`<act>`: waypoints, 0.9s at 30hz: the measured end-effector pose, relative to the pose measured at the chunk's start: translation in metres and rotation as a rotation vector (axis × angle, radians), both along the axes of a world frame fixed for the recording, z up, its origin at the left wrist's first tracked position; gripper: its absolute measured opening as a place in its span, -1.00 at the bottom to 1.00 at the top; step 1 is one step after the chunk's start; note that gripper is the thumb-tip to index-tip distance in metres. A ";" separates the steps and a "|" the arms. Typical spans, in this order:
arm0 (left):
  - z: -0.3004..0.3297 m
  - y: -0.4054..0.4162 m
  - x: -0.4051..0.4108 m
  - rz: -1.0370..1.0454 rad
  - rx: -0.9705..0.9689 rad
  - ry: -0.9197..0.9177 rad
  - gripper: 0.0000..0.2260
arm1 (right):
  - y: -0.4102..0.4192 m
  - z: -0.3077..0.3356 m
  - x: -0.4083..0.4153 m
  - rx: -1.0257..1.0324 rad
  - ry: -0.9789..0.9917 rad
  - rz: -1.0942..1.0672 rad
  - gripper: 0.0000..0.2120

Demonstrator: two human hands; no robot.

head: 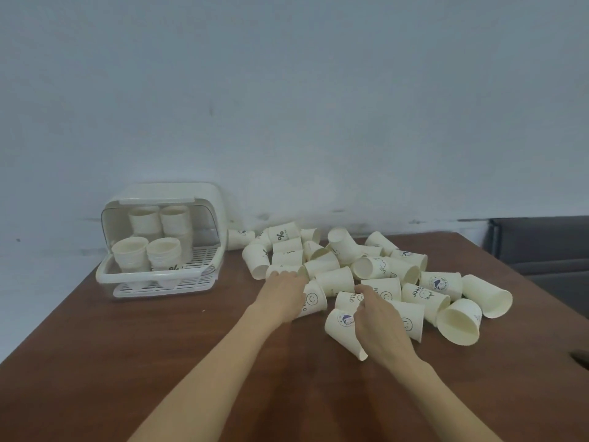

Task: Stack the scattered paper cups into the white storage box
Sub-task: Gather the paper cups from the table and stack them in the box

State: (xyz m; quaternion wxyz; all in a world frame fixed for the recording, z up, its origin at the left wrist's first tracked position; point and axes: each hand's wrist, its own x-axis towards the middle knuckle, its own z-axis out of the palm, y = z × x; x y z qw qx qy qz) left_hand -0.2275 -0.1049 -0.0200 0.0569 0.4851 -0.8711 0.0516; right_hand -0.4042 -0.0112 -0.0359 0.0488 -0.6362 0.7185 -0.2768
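Note:
Several white paper cups [441, 283] lie tumbled in a heap on the brown table [134, 339], right of centre. The white storage box [204, 194] stands at the back left with its clear lid raised, and it holds stacks of cups [130, 255] on a slotted tray. My left hand [283, 295] lies over a cup printed with a smiley [315, 299], its fingers curved around the cup's left end. My right hand [379, 317] sits on the heap's near edge, thumb and fingers pinching a cup marked HELLO [345, 299], above a cup with a blue round logo [342, 327].
A pale wall runs behind the table. A dark grey sofa [541, 247] stands off the far right corner. The table's left edge runs diagonally just left of the box. A dark object [581, 358] shows at the right edge.

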 end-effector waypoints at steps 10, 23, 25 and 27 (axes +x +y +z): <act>-0.015 -0.027 -0.027 -0.050 -0.016 -0.246 -0.48 | 0.005 -0.004 -0.014 0.000 -0.016 -0.017 -0.59; -0.005 -0.019 -0.026 -0.048 -0.011 -0.268 -0.68 | 0.007 -0.002 -0.012 0.019 -0.010 -0.020 -0.58; -0.003 -0.016 -0.020 -0.041 -0.017 -0.252 -0.67 | 0.008 0.000 -0.011 0.020 -0.004 -0.023 -0.57; -0.001 -0.013 -0.013 -0.032 -0.020 -0.225 -0.63 | 0.010 0.003 -0.008 0.019 0.005 -0.028 -0.57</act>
